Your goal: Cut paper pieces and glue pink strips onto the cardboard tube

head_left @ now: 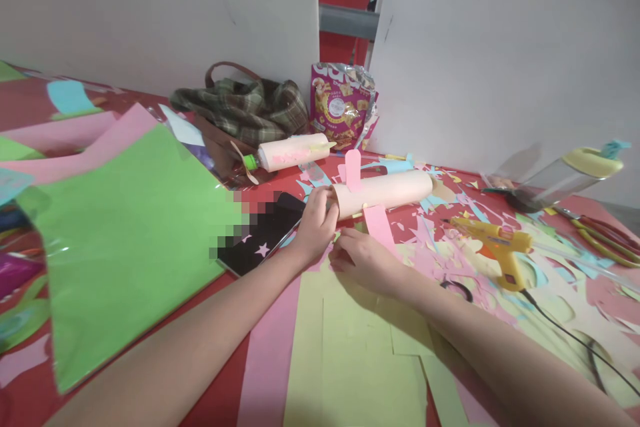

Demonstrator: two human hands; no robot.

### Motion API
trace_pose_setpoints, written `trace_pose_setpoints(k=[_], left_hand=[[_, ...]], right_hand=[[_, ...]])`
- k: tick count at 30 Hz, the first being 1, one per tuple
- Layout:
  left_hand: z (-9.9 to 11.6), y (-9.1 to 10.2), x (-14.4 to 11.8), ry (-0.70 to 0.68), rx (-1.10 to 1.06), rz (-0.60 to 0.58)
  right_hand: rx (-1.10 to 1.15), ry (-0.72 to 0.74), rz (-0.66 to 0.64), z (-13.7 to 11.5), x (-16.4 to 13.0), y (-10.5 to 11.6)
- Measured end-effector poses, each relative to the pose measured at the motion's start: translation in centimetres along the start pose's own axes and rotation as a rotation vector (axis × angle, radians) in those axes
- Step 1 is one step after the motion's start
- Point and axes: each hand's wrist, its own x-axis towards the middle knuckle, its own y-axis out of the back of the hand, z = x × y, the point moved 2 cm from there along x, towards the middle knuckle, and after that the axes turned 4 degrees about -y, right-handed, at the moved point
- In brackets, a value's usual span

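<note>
Left hand (316, 223) grips the near-left end of a cream paper tube (383, 191), fingers curled around the open end. The tube lies on its side on the red table (220, 407), mid-scene, running left to right. A pink paper tab (353, 169) stands up from its top; a second pink strip (379, 225) hangs from its near side.

Right hand (361, 259) rests palm-down just near the tube's left end, fingertips close to the left hand; whether it pinches anything, cannot tell (fingertips hidden).

Surroundings: yellow-green paper sheets (350, 347) under both forearms; large green sheet (130, 240) at left. Yellow glue gun (495, 243) to the right, among paper scraps. Second tube with a propeller (293, 151) lies farther back; a plaid bag (245, 110) and a snack packet (341, 107) stand against the far wall. A clear bottle (565, 177) lies far right.
</note>
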Motion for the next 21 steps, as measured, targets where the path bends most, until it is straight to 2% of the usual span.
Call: trace_pose_setpoints(k=[2, 4, 8, 11, 15, 21], left_hand=[[0.0, 0.0, 0.0, 0.013, 0.004, 0.003], [0.0, 0.0, 0.0, 0.033, 0.012, 0.009], [-0.1, -0.1, 0.1, 0.049, 0.020, -0.016], [-0.2, -0.1, 0.1, 0.030, 0.028, -0.034], [-0.2, -0.1, 0.0, 0.010, 0.044, -0.033], [-0.3, -0.1, 0.0, 0.006, 0.045, -0.038]], right_hand=[[-0.020, 0.047, 0.007, -0.1, -0.3, 0.9], [-0.085, 0.127, 0.072, 0.4, -0.6, 2.2], [-0.346, 0.223, 0.400, 2.8, -1.3, 5.2], [-0.480, 0.252, 0.533, 4.8, -1.5, 5.9], [-0.575, 0.271, 0.556, 6.3, -1.3, 4.7], [-0.589, 0.273, 0.537, 6.8, -1.1, 3.7]])
